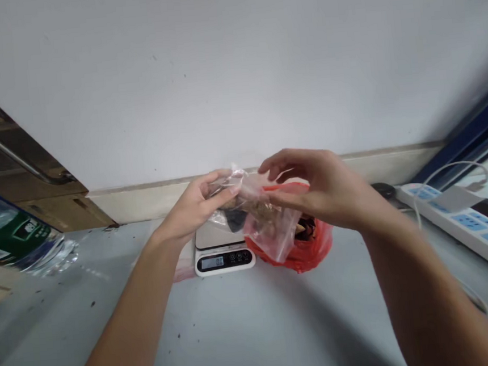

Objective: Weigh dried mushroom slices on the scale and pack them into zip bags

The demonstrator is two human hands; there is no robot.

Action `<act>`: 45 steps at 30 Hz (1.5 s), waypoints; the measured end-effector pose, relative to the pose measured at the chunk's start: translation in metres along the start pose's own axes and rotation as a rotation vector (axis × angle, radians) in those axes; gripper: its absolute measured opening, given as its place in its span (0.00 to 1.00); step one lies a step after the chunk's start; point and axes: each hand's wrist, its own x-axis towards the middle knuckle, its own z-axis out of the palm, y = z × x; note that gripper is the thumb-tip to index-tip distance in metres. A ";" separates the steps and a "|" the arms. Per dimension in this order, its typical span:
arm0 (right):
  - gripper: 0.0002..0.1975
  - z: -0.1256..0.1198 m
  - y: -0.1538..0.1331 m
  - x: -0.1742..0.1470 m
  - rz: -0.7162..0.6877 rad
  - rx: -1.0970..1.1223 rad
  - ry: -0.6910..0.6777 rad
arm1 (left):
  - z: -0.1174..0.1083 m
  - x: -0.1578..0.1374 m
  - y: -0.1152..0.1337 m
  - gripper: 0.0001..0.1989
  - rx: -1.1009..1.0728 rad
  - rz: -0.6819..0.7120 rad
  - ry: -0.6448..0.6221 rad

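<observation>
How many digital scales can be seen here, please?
1: the white digital scale, just left of the red plastic bag; its far part is hidden. No other is visible.

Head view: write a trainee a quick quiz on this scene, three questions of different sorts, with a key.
1. Multiple choice: where does the red bag lie, as the wearer sees it?
A) left of the scale
B) right of the scale
C) under the scale
2. True or false: the display reads 5.0.
3. Short answer: what does the left hand hold?

Key: 1 B; 2 false, it reads 0.0; 3 a clear plastic bag.
</observation>
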 end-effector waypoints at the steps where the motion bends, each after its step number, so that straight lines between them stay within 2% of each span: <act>1: 0.21 0.001 0.004 0.001 0.060 -0.020 0.043 | -0.004 0.000 0.000 0.25 -0.033 0.006 0.032; 3: 0.25 0.001 0.011 0.003 0.218 -0.018 0.029 | -0.011 -0.001 0.000 0.24 -0.094 0.024 0.102; 5: 0.23 0.000 0.016 0.004 0.329 0.045 -0.111 | -0.018 -0.002 0.000 0.24 -0.126 0.045 0.143; 7: 0.25 -0.001 0.017 0.004 0.360 0.126 -0.235 | -0.023 -0.003 -0.002 0.23 -0.121 0.054 0.156; 9: 0.25 -0.001 0.017 0.004 0.365 0.193 -0.284 | -0.027 -0.003 -0.005 0.21 -0.076 0.056 0.171; 11: 0.23 0.002 0.016 0.005 0.371 0.237 -0.315 | -0.031 -0.002 -0.010 0.21 0.021 0.034 0.217; 14: 0.18 0.010 0.016 0.008 0.385 0.258 -0.360 | -0.034 0.000 -0.017 0.24 0.284 0.002 0.384; 16: 0.15 0.018 0.017 0.010 0.401 0.255 -0.357 | -0.032 0.001 -0.018 0.25 0.515 0.053 0.499; 17: 0.15 0.022 0.017 0.011 0.406 0.250 -0.349 | -0.031 0.000 -0.017 0.21 0.609 0.093 0.505; 18: 0.14 0.026 0.017 0.011 0.409 0.246 -0.339 | -0.028 -0.001 -0.014 0.16 0.668 0.123 0.454; 20: 0.15 0.032 0.016 0.012 0.415 0.249 -0.336 | -0.021 -0.004 -0.009 0.07 0.665 0.120 0.209; 22: 0.16 0.036 0.015 0.011 0.426 0.262 -0.340 | -0.014 -0.007 -0.003 0.10 0.582 0.061 -0.059; 24: 0.17 0.038 0.013 0.011 0.434 0.279 -0.336 | -0.010 -0.009 0.000 0.11 0.540 0.027 -0.191; 30: 0.18 0.041 0.014 0.010 0.408 0.365 -0.362 | -0.015 -0.010 0.002 0.09 0.457 -0.042 -0.248; 36: 0.14 0.042 0.011 0.009 0.460 0.297 -0.385 | -0.011 -0.009 0.000 0.06 0.430 -0.098 -0.146; 38: 0.11 0.041 0.010 0.009 0.470 0.236 -0.361 | -0.012 -0.008 0.001 0.06 0.448 -0.088 -0.083; 40: 0.14 0.041 0.008 0.010 0.494 0.126 -0.280 | -0.015 -0.008 0.003 0.05 0.463 -0.068 0.023; 43: 0.14 0.044 0.003 0.012 0.455 -0.101 -0.006 | -0.015 -0.009 0.005 0.06 0.485 -0.020 0.227; 45: 0.08 0.048 -0.002 0.012 0.350 -0.194 0.123 | -0.010 -0.009 0.005 0.06 0.497 0.011 0.263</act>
